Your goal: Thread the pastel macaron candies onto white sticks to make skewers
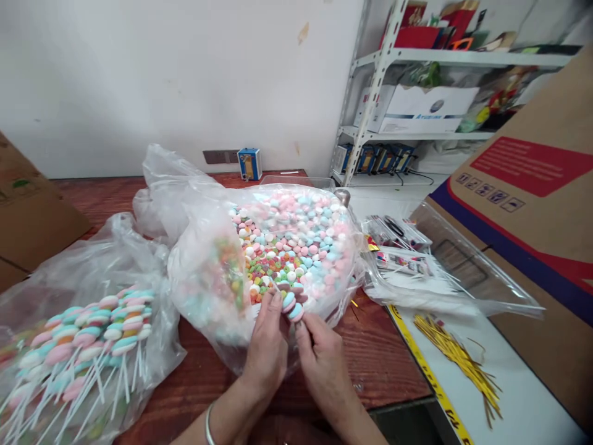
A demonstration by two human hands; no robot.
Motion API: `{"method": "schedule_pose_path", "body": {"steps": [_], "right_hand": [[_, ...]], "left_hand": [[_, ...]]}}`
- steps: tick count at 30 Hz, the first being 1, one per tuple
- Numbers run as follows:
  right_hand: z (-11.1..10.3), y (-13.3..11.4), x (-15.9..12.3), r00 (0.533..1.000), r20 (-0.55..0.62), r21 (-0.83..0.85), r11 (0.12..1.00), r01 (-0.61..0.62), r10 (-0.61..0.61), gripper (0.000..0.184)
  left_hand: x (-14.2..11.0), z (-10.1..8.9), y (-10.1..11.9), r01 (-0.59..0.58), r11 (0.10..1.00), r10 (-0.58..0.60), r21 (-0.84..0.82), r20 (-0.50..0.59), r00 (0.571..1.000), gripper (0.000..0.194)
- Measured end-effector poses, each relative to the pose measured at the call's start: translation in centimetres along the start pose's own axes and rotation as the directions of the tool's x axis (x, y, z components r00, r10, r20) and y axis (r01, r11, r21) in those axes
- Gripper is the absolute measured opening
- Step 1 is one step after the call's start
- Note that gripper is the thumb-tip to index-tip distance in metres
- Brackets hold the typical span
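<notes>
Pink-and-blue marshmallow candies (294, 308) sit together in a short row between my hands, with a thin white stick tip showing beside them. My left hand (269, 340) is closed around this candy skewer; part of its grip is hidden. Thumb and fingers of my right hand (324, 355) pinch the near end candy. Both hands are over the front edge of a large clear plastic bag (199, 247), opened wide. Inside it lie loose pastel marshmallows (312, 247) and small colourful ring candies (266, 269).
Left, another plastic bag (152, 253) holds several finished candy skewers (92, 334) on white sticks. Right are packs of white sticks (417, 272), a clear plastic lid (482, 266), gold twist ties (458, 358) and a large carton (523, 185). Metal shelving (435, 57) stands behind.
</notes>
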State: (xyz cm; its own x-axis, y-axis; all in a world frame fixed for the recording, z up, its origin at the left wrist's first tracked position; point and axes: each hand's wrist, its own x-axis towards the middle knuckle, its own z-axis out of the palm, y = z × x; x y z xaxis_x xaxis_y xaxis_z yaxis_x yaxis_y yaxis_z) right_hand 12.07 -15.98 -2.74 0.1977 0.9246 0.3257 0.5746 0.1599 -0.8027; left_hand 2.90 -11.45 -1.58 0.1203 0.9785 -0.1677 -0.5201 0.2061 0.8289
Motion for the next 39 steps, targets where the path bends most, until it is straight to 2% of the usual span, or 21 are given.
{"method": "schedule_pose_path", "body": {"steps": [2,4,5,6,7,9,11,14,17,20,22,23,25,27,28,29,30,31,33,36,39], "right_hand": [[-1.7,0.7,0.2,0.999,-0.033,0.040,0.999,-0.012,0.013,0.033],[-3.5,1.6,0.4,0.996,-0.085,0.061,0.998,-0.030,0.035,0.033],[-4.3,2.1,0.5,0.994,-0.099,0.069,0.997,-0.044,0.051,0.033],[-5.0,2.6,0.5,0.992,-0.104,0.076,0.995,-0.059,0.067,0.034],[-5.6,3.1,0.6,0.991,-0.102,0.081,0.994,-0.074,0.082,0.036],[-6.1,3.8,0.6,0.992,-0.084,0.086,0.992,-0.088,0.096,0.038],[-6.1,4.1,0.7,0.995,-0.060,0.088,0.993,-0.080,0.085,0.038],[-5.5,4.3,1.3,0.997,-0.028,0.102,0.993,-0.064,0.067,0.038],[-4.8,4.4,2.8,0.996,-0.011,0.055,0.995,-0.085,0.086,0.038],[-4.3,4.8,5.4,0.992,-0.033,-0.041,0.992,-0.121,0.119,0.036],[-4.2,5.1,7.6,0.989,-0.056,-0.100,0.985,-0.142,0.137,0.035],[-4.2,5.1,8.8,0.988,-0.067,-0.135,0.979,-0.151,0.143,0.035],[-4.2,5.2,11.2,0.986,-0.084,-0.209,0.965,-0.158,0.143,0.032],[-4.0,5.1,13.3,0.987,-0.086,-0.280,0.948,-0.151,0.132,0.027],[-3.8,5.1,14.1,0.989,-0.079,-0.311,0.939,-0.145,0.127,0.024],[-3.6,5.1,14.9,0.990,-0.068,-0.337,0.931,-0.141,0.125,0.021],[-3.3,5.1,15.5,0.990,-0.057,-0.358,0.923,-0.140,0.128,0.019],[-2.9,5.2,15.9,0.990,-0.048,-0.372,0.918,-0.141,0.133,0.018],[-2.2,5.5,16.4,0.989,-0.044,-0.378,0.913,-0.150,0.145,0.016],[-1.5,5.9,16.4,0.987,-0.053,-0.327,0.931,-0.161,0.152,0.015],[-1.9,6.0,15.8,0.989,-0.037,-0.180,0.972,-0.149,0.145,0.015]], "left_hand": [[0.8,-0.9,1.0,-0.121,0.993,0.121,-0.001,-0.035,0.992,0.040],[1.7,-2.2,2.3,-0.265,0.939,0.280,0.218,-0.040,0.959,0.035],[2.2,-2.8,3.0,-0.320,0.859,0.349,0.399,0.000,0.937,0.030],[2.7,-3.3,3.6,-0.374,0.725,0.415,0.579,0.068,0.907,0.024],[3.3,-3.7,4.1,-0.424,0.553,0.455,0.717,0.166,0.875,0.019],[4.4,-4.0,4.6,-0.499,0.213,0.426,0.840,0.379,0.821,0.018],[5.5,-3.9,4.5,-0.544,-0.026,0.288,0.839,0.528,0.799,0.022],[6.5,-3.5,3.8,-0.558,-0.223,0.100,0.799,0.588,0.802,0.021],[6.9,-3.5,3.2,-0.528,-0.284,0.069,0.801,0.566,0.822,0.017],[6.8,-3.7,3.1,-0.512,-0.255,0.104,0.820,0.550,0.829,0.014],[6.6,-3.8,3.1,-0.522,-0.166,0.161,0.837,0.545,0.823,0.015],[6.5,-3.7,3.1,-0.524,-0.087,0.210,0.848,0.529,0.822,0.016],[6.3,-3.3,3.1,-0.487,0.170,0.326,0.857,0.418,0.848,0.014],[6.2,-2.7,3.2,-0.363,0.548,0.353,0.753,0.185,0.917,0.012],[6.2,-2.3,3.2,-0.269,0.735,0.299,0.623,0.058,0.953,0.013],[6.3,-1.9,3.3,-0.165,0.878,0.205,0.450,-0.042,0.978,0.015],[6.3,-1.6,3.4,-0.069,0.960,0.100,0.272,-0.100,0.990,0.017],[6.4,-1.3,3.5,0.005,0.992,0.011,0.128,-0.120,0.993,0.018],[6.5,-0.8,3.6,0.088,0.996,-0.089,-0.017,-0.116,0.989,0.016],[6.4,-0.5,3.8,0.145,0.988,-0.150,-0.055,-0.107,0.983,0.011],[6.1,-0.4,3.8,0.195,0.973,-0.206,-0.123,-0.088,0.975,0.015]]}}
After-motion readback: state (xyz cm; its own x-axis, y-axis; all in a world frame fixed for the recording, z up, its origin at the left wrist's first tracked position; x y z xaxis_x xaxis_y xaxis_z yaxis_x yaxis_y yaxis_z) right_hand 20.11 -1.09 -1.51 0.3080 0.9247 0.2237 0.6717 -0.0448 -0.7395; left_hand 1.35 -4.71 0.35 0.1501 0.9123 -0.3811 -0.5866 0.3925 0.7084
